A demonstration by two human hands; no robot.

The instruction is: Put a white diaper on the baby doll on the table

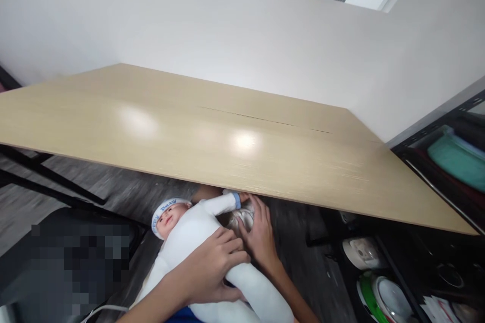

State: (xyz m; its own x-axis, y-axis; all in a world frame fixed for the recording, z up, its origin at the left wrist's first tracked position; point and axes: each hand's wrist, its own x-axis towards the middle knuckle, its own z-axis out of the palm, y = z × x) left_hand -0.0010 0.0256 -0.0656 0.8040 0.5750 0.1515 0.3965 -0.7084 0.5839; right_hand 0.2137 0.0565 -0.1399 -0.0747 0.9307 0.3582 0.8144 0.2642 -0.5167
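A baby doll (189,234) in a white suit with blue cuffs and a lettered cap (163,210) lies on its back across my lap, its head to the left. My left hand (217,262) is wrapped over the top of the doll's thigh, with the thumb underneath. Beside the doll's outstretched arm is my right hand (261,229). Its thumb and fingers are apart, and the fingertips are at the doll's small hand (244,197), just below the table edge. A whitish thing (245,217) shows behind the right hand; I cannot make out what it is.
A pale wood-topped table (189,131) spans the view ahead, its near edge just above the doll. Left stands a black chair (56,267), partly blurred out. At right, a dark shelf holds round items (392,298) and a teal container (458,156). A white cable (109,308) runs at lower left.
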